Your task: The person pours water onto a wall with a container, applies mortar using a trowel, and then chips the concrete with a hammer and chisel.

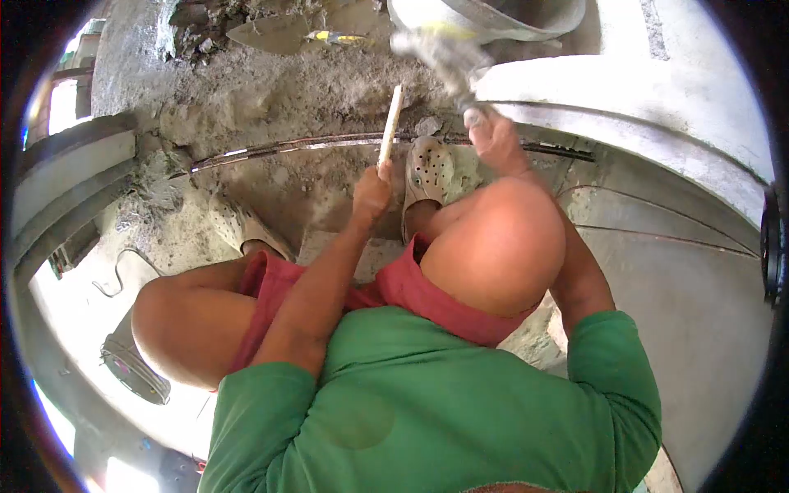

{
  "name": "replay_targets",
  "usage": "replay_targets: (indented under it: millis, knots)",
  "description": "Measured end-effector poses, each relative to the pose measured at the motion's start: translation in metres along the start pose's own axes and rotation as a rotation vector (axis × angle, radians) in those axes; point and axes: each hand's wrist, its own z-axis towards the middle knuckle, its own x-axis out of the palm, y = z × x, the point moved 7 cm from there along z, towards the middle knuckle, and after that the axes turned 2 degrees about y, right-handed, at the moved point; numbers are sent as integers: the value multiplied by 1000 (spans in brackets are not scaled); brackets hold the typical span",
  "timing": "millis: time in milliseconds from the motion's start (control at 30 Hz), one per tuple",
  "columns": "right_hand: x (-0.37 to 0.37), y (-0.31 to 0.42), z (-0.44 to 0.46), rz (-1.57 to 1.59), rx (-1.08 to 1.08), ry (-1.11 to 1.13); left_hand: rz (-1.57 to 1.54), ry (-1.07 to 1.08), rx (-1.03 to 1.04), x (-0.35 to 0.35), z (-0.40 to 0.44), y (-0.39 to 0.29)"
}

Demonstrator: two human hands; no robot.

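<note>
My left hand [374,193] is closed around the lower end of a pale, straight stick [393,123], which points up and away from me over the rough ground. My right hand [496,141] grips the handle of a grey, mortar-smeared hand tool [448,62]. Motion blurs this tool, so its exact kind cannot be made out. It is lifted near the rim of a pale bucket [501,31] at the top of the view. A trowel [267,34] with a yellow-marked handle lies on the dirt at the upper left.
A thin metal bar [304,143] runs across the ground before my clogs [430,168]. Rough mortar and rubble [271,103] spread beyond it. On the right curves a white ledge [625,90] above a grey floor [657,312]. A dark caged object [136,370] stands at the lower left.
</note>
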Motion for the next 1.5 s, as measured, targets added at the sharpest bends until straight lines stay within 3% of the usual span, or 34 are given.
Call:
replay_targets:
  millis: [33, 67, 133, 200, 267, 300, 367, 400, 467, 500, 533, 600, 633, 800, 867, 933, 1000, 1033, 1067, 1133, 1200, 1267, 1400, 1467, 1500]
  knots:
    - [21, -44, -4, -102, 83, 96, 25, -6, 2, -2, -1, -2]
    - [26, -53, -4, -107, 75, 96, 50, -11, 4, -3, -3, -3]
    - [33, -74, -4, -255, 269, 166, 48, -19, 29, 1, -1, 3]
    - [22, -45, -2, -212, 241, 122, 59, -9, 44, 2, 1, 10]
    - [2, 0, 7, 220, 364, 129, -43, 9, 57, 0, 2, 7]
    - [-9, 18, 8, 222, 368, 129, -40, 13, 55, -1, 2, 11]
    - [-36, 56, 16, 324, 161, -20, -59, -13, 120, -7, 5, 13]
    - [-32, 47, 18, 325, 158, -24, -57, -15, 125, -5, 8, 14]
    - [-20, 39, 12, -177, -365, -212, -3, 12, 79, -1, 12, 20]
    - [-1, 1, 5, -50, -217, -149, -7, 10, 79, -2, 11, 20]
    - [15, -29, -5, -53, -218, -146, -6, -4, 87, -2, 9, 19]
    - [49, -87, -9, -388, 170, 82, -2, -23, 97, -4, 9, 20]
    - [46, -90, -9, -365, 198, -3, 5, -12, 100, -2, 11, 21]
    - [-4, -17, 4, -82, 281, 49, -3, 29, 56, 2, 13, 24]
    - [-26, 24, 12, 299, 144, -51, -4, 35, 58, 1, 14, 25]
    - [-27, 30, 13, 354, 72, -88, 30, 14, 71, 2, 16, 26]
    - [3, 15, -1, -266, -429, -160, 62, -4, 83, 1, 14, 26]
    - [26, -33, -2, -22, 75, 54, 54, -6, 72, 0, 10, 25]
    - [31, -42, -3, -27, 67, 53, 42, -16, 64, -3, 10, 21]
    - [42, -67, 0, -405, 265, 165, 37, 24, 68, 2, 19, 29]
    - [34, -56, 4, -365, 274, 228, 35, 79, 56, 9, 16, 36]
    - [3, -12, 19, 19, 299, 122, -1, 21, 97, 1, 13, 23]
    - [-48, 68, 25, 534, 119, -75, -13, 39, 75, -5, 6, 18]
    - [-34, 42, 21, 154, -188, -186, 34, 41, 68, -5, 9, 16]
    - [-5, -4, 15, -18, -138, -146, 33, 42, 69, -4, 9, 20]
